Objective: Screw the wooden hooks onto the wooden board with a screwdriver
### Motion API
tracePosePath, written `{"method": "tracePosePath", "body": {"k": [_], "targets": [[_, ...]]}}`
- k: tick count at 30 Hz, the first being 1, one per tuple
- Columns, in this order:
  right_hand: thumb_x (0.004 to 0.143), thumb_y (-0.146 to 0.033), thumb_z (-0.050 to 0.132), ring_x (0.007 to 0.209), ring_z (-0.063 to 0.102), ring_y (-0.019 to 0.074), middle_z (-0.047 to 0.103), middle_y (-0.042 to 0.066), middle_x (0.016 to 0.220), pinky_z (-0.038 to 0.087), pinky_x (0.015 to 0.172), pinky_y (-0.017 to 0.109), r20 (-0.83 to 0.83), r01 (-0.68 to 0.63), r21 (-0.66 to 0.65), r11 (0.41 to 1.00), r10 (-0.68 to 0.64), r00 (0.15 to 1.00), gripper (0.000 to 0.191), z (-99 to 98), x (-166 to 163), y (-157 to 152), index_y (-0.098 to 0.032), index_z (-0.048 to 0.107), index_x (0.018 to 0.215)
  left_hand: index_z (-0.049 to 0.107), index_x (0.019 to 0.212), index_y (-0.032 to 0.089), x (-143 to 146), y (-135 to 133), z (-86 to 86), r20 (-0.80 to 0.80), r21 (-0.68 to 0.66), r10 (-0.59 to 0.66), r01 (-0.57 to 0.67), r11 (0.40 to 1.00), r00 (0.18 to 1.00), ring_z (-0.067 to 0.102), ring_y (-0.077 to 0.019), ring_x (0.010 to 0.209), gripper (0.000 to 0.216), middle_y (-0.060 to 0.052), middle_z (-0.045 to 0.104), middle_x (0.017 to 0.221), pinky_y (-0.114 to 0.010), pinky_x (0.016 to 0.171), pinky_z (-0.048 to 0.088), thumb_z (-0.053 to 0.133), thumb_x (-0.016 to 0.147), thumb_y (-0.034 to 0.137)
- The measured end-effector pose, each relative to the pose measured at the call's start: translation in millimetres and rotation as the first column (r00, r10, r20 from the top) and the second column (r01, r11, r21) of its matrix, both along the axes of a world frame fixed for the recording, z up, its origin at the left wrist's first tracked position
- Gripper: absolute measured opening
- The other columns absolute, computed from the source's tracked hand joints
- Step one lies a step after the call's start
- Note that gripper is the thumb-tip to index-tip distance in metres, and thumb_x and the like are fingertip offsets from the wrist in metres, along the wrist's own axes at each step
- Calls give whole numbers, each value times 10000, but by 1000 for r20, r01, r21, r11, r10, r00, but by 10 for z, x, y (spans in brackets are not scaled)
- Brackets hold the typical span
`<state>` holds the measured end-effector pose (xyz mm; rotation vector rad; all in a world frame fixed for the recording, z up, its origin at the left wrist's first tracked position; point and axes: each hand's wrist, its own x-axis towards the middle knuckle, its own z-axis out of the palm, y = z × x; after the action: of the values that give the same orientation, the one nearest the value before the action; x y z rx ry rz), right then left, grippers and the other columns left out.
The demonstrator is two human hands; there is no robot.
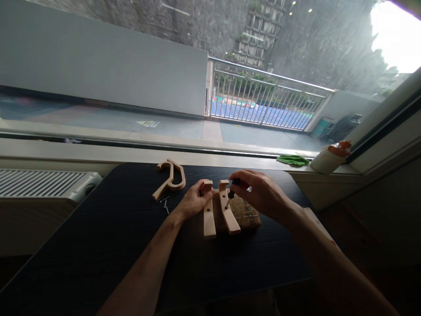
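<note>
Low in the frame, both forearms come in over the dark table (pixel 98 245). At centre the left hand (pixel 193 201) has its fingers wrapped around the top of the left wooden strip (pixel 208 217) and pins it upright. Just beside it the right hand (pixel 263 193) pinches a small black-handled screwdriver (pixel 232 189) between thumb and fingertips. The tip is pressed against the right wooden strip (pixel 228 210). Both strips lie across a brown cork-like board (pixel 247 214).

By the look of it, a screw is being driven into the right strip. The next move calls for a steady left-hand hold and the screwdriver kept square to the wood so it doesn't slip.

A little further out, left of centre, loose screws (pixel 165 203) lie on the table, near a curved wooden hook (pixel 171 177). A radiator (pixel 42 184) sits at the left edge. On the sill at upper right there's a green cloth (pixel 292 160) and a white cup (pixel 329 161). Beyond the glass is a metal railing (pixel 269 98).

There are dark markings on the board, too blurred to read. I can't make out a brand anywhere.
</note>
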<state>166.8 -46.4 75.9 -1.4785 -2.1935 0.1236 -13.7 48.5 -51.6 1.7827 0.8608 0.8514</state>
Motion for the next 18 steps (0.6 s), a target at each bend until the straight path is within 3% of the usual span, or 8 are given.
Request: {"method": "tracePosePath", "body": {"k": [11,18], "targets": [[846,-112,443,887,558,128,598,33,1049,412,744,225,-66,-82,-5,997,81,995,301,-16,54,-93,-197,554,1113,530,1028,192,-3,-1,10,-14,6,-1,1,1000,1000,542,-136,788,301,-4,573,859,-256,728,468,534,793,380],[874,-184,459,770,549,114,602,21,950,407,670,220,-35,-26,-4,1000,26,999,282,-4,86,-120,-205,546,1141,531,1017,189,2,16,-13,5,3,-9,9,1000,1000,551,-140,781,298,-3,570,840,-265,722,474,536,788,379]]}}
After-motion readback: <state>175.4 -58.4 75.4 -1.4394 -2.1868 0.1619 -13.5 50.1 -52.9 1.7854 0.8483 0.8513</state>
